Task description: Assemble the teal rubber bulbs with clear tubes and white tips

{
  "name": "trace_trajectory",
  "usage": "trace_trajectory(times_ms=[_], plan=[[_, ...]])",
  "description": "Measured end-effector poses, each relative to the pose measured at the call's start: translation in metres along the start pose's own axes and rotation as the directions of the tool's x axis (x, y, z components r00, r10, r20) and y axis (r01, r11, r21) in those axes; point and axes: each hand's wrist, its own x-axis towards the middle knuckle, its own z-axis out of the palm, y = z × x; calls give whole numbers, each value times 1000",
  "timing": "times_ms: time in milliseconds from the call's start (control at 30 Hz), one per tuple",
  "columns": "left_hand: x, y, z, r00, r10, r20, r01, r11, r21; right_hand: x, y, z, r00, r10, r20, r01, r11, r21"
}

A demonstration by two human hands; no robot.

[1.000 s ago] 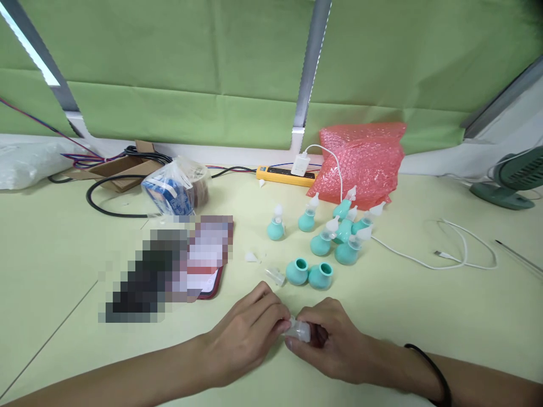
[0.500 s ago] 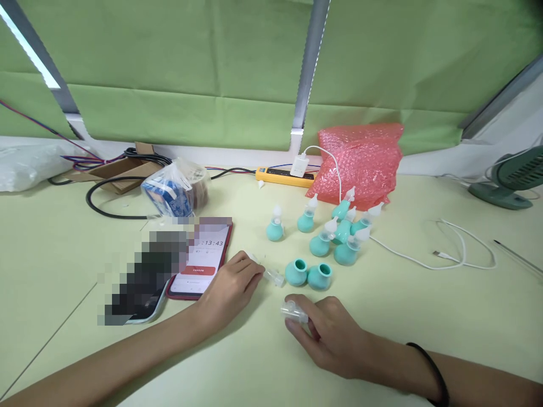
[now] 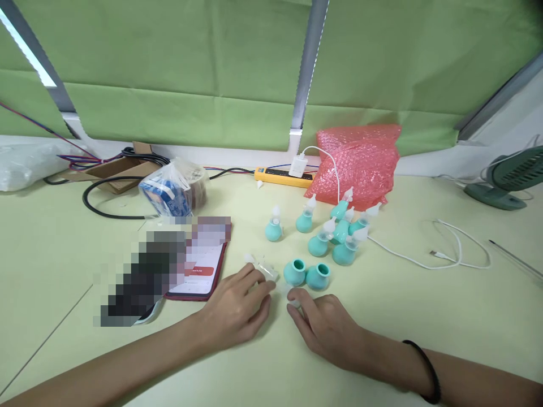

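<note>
My right hand (image 3: 328,323) is closed in a pinch on a clear plastic tube piece (image 3: 294,303), mostly covered by its fingers. Just across from it, my left hand (image 3: 241,305) is closed with fingertips drawn together; what they hold, if anything, is hidden. A faint translucent shape shows between the two hands. Beyond the left fingers lies another clear plastic piece (image 3: 268,271), with a small white tip (image 3: 248,258) beside it. Two teal rubber bulbs (image 3: 294,273) stand with bare open mouths. Behind them are several teal bulbs fitted with clear necks and white nozzles (image 3: 319,245).
Left of my hands lie a red-cased phone (image 3: 199,277) and a blurred dark phone (image 3: 146,277). Farther back are a bagged blue packet (image 3: 165,195), a yellow power strip (image 3: 282,178) and pink bubble wrap (image 3: 356,164). A white cable (image 3: 460,249) and green fan (image 3: 509,175) are right.
My left hand has moved right and nearer me, away from the white tip. My right hand has tilted its clear piece, which is now more covered. The hands are closer together.
</note>
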Motion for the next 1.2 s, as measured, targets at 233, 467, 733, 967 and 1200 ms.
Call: trace_trajectory(times_ms=[233, 467, 733, 967, 1200], plan=[[-6, 14, 6, 949, 194, 249, -233, 963, 136, -2, 1, -5, 991, -92, -95, 96, 995, 34], [-5, 15, 6, 954, 147, 262, -189, 971, 144, 18, 26, -59, 873, -199, -445, 163, 979, -118], [-5, 14, 7, 959, 179, 219, -214, 965, 149, 39, 55, -74, 988, 101, -115, -142, 887, -439], [-6, 14, 8, 963, 186, 194, -214, 967, 138, 39, 55, -64, 985, 104, -135, -154, 882, -446], [-8, 12, 11, 969, 229, 93, -241, 959, 147, 27, 65, -88, 753, -200, -627, -22, 944, -328]])
